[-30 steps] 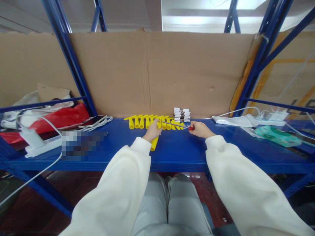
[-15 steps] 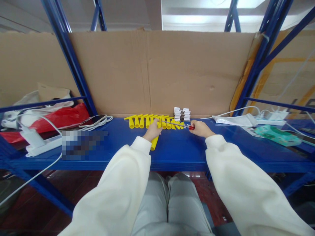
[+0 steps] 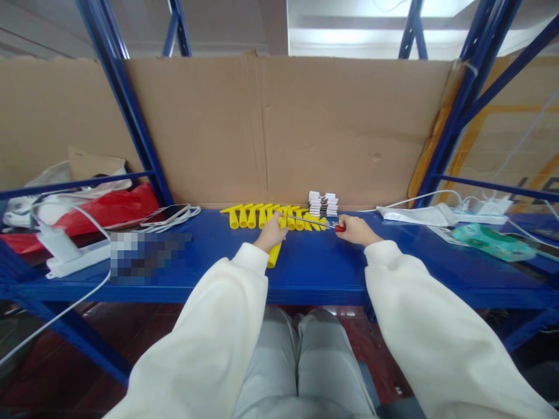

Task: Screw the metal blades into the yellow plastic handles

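Fingers wrapped round it, my left hand (image 3: pixel 272 232) grips a yellow plastic tube piece (image 3: pixel 274 256) whose open end points down toward me. My right hand (image 3: pixel 356 231) is closed on the red handle of a screwdriver (image 3: pixel 312 221). The long metal shaft runs left, and its tip meets the upper part of the held piece by my left fingers; exact contact cannot be made out. Behind my hands a row of similar yellow tube pieces (image 3: pixel 243 217) lies on the blue shelf (image 3: pixel 218 256). White parts (image 3: pixel 323 204) stand stacked at the back, right of the row.
A cardboard sheet (image 3: pixel 327 128) closes off the back between blue posts. To the left are a phone (image 3: pixel 166 214), a white power strip (image 3: pixel 78 261) with cables and a red bag (image 3: pixel 109 209). On the right lie a white packet (image 3: pixel 414 213) and a green pack (image 3: pixel 493 241).
Almost nothing differs. Both hands keep their hold on the yellow tube piece and the screwdriver, in the same places; the whole view has shifted very slightly.
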A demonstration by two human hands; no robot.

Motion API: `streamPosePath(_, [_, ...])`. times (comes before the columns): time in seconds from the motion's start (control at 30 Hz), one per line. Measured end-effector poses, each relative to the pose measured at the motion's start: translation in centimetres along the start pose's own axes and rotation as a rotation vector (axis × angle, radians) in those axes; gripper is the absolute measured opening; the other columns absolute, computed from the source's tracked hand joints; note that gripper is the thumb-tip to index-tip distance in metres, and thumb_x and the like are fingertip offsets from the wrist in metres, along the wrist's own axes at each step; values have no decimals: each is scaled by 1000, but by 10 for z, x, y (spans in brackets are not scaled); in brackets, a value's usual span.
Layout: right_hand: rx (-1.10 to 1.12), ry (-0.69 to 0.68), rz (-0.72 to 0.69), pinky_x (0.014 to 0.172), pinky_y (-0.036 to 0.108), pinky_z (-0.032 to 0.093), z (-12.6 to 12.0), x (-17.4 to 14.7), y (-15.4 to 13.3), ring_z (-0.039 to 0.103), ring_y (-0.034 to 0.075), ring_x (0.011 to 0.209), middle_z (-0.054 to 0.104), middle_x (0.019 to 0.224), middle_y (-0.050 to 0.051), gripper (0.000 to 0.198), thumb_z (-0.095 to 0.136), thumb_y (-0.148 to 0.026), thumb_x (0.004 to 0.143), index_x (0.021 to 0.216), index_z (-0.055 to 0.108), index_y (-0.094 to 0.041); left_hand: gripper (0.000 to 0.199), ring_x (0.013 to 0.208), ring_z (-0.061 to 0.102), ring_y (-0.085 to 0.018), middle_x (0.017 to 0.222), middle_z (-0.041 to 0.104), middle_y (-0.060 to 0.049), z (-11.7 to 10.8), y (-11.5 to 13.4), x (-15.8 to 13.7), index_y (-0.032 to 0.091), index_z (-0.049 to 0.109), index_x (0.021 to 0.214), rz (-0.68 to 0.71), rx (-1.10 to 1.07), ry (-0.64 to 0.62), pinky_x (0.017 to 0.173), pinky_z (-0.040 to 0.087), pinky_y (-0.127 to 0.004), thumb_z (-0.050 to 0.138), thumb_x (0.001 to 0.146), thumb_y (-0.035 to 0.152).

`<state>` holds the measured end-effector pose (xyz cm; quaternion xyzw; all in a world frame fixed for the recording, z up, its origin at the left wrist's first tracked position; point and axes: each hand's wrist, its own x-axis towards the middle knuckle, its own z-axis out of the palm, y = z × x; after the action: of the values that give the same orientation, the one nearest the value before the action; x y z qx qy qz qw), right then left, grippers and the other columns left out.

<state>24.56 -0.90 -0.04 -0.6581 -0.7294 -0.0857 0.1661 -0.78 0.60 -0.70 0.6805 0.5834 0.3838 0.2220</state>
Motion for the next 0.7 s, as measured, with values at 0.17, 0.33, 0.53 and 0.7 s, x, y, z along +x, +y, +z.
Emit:
streamPosePath(0.17, [18,-15,4,68,28,41,0,0,0,67,22,81,74,87,5,7,60,-24,77,83,60,-23,46,59,68,-14,83,66,-1,1,-6,4,16,54,129,28,-2,-1,80,54,-28,64,85,11])
streamPosePath(0.33, [5,1,22,79,34,43,-2,0,-1,68,25,89,75,91,5,8,58,-24,77,84,62,-23,46,58,67,-14,85,66,-2,2,-7,5,15,52,131,39,16,-17,76,54,-27,61,86,11])
streamPosePath(0.53, [35,13,-39,66,27,41,4,2,4,65,21,76,73,82,5,5,62,-24,75,77,57,-23,45,59,67,-13,84,66,-1,2,-6,5,16,53,129,33,12,-15,75,54,-27,62,86,11])
streamPosePath(0.7, [21,-20,-22,67,28,42,3,2,3,67,22,81,74,86,6,5,61,-28,78,80,59,-23,46,57,66,-13,84,66,0,2,-6,4,17,53,130,20,0,-12,76,53,-26,63,86,12])
